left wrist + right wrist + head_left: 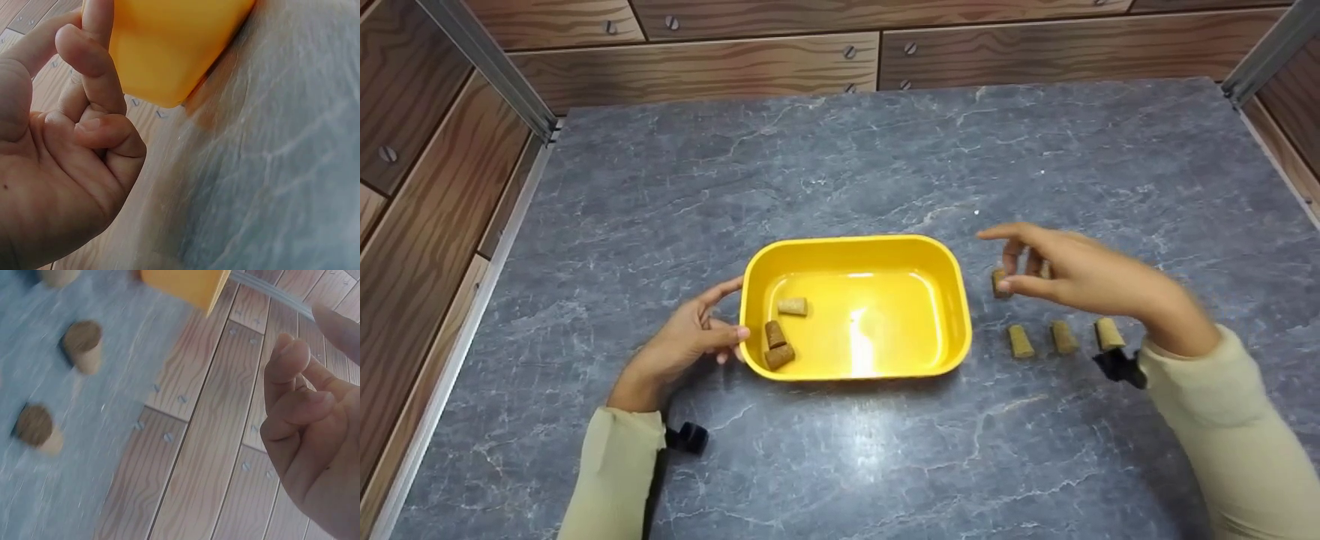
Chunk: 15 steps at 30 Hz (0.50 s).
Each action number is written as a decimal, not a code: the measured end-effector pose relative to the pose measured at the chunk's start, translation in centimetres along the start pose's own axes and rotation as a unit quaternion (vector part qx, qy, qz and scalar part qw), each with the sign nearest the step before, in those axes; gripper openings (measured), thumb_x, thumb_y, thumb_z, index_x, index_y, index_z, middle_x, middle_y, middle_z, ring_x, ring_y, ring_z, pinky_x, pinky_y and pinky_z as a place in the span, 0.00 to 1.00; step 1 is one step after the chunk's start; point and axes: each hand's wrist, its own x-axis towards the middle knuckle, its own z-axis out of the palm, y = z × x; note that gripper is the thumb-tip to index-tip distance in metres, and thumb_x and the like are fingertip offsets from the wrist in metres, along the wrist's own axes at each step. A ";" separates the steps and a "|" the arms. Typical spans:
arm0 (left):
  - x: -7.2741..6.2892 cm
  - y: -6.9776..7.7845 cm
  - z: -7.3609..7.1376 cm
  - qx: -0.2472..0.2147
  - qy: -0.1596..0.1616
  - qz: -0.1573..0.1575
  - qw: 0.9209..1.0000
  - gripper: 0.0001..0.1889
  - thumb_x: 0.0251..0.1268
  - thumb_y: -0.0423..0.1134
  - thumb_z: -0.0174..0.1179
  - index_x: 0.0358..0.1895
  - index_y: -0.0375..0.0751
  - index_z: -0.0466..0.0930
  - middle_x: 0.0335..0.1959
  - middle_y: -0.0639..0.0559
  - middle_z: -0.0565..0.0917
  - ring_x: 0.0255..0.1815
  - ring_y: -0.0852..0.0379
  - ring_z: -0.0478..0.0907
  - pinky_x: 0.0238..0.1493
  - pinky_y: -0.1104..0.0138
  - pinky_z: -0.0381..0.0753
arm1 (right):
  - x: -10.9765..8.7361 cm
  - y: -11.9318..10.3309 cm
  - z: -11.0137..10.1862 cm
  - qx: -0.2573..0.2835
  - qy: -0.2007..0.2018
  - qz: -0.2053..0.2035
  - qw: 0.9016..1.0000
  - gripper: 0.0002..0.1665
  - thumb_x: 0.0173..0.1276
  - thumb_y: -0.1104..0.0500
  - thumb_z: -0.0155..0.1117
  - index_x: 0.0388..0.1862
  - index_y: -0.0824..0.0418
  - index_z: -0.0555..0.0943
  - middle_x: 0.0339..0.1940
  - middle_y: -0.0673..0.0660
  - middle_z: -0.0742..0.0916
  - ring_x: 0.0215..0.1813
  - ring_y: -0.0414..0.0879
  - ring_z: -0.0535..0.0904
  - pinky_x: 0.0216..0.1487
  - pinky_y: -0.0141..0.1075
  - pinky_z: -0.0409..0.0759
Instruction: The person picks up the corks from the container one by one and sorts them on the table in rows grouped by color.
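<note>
A yellow plastic tub [855, 244] stands on the table with three corks lying in its left part, one of them a pale cork [793, 306]. My left hand [679, 337] holds the tub's left end, thumb on the rim and fingers against the outer wall. To the right of the tub, my right hand [1065, 266] hovers over a brown cork [998, 277]. Its thumb tip overlaps that cork in the head view, while the index finger reaches out well apart from the thumb. In the right wrist view no cork shows between the fingers.
Three corks stand in a row nearer the front: a left cork [1021, 341], a middle cork [1063, 337] and a right cork [1109, 334] by the right wrist strap. Wood-patterned panels [697, 67] bound the grey marbled table [780, 172] behind and at the sides.
</note>
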 end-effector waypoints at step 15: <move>0.0 -0.1 -0.2 0.004 -0.004 0.003 1.000 0.42 0.63 0.29 0.60 0.76 0.36 0.45 0.18 0.57 0.86 0.16 0.63 0.76 0.23 0.73 0.75 | 4.8 -3.2 -0.5 0.041 -0.011 -0.027 0.999 0.29 0.73 0.55 0.56 0.72 0.54 0.64 0.47 0.58 0.81 0.36 0.45 0.79 0.36 0.36 0.81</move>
